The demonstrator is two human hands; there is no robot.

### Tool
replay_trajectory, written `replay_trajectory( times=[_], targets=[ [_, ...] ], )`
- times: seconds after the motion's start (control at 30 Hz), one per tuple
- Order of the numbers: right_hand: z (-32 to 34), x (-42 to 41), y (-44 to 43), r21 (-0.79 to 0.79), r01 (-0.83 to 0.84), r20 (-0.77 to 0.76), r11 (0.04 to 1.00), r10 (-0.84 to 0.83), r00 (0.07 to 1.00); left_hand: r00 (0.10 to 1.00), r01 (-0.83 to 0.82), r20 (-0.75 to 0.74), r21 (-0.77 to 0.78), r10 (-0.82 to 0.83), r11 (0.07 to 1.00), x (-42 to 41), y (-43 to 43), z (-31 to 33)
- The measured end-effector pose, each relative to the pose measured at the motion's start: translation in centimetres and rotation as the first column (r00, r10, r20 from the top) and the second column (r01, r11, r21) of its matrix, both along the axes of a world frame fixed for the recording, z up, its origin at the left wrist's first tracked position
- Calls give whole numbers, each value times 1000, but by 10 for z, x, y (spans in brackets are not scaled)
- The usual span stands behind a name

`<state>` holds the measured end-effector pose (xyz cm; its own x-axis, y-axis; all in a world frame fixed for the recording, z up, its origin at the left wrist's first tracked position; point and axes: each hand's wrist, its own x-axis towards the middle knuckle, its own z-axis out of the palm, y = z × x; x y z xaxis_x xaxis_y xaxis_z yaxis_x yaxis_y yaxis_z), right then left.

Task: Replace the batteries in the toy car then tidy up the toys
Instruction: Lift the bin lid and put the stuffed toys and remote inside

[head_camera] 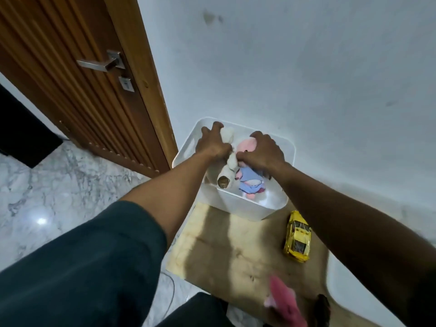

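Note:
A white plastic bin (245, 210) stands at the far end of a wooden table, against the wall. Over its opening my left hand (213, 142) grips a cream and brown plush toy (227, 171). Beside it my right hand (262, 152) is closed on a pink plush doll in blue clothes (250, 178). Both toys hang partly inside the bin. A yellow toy car (297, 236) rests on the table to the right of the bin, under my right forearm. No batteries are in sight.
The wooden table (226, 253) meets a white wall (306, 79) at the far side. A pink, blurred object (283, 300) lies at the near edge. A brown door with a metal handle (101, 63) stands left, above marble floor (47, 197).

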<state>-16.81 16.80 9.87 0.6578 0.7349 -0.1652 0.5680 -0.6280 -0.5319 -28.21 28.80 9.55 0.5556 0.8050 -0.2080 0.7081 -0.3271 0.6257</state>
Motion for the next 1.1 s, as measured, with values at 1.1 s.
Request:
replay_trajectory(
  times=[1.1],
  targets=[
    [12,31,-109,401,288,-6,869,-313,950,963,97,254,-20,-89,995,43,-112,9]
  ],
)
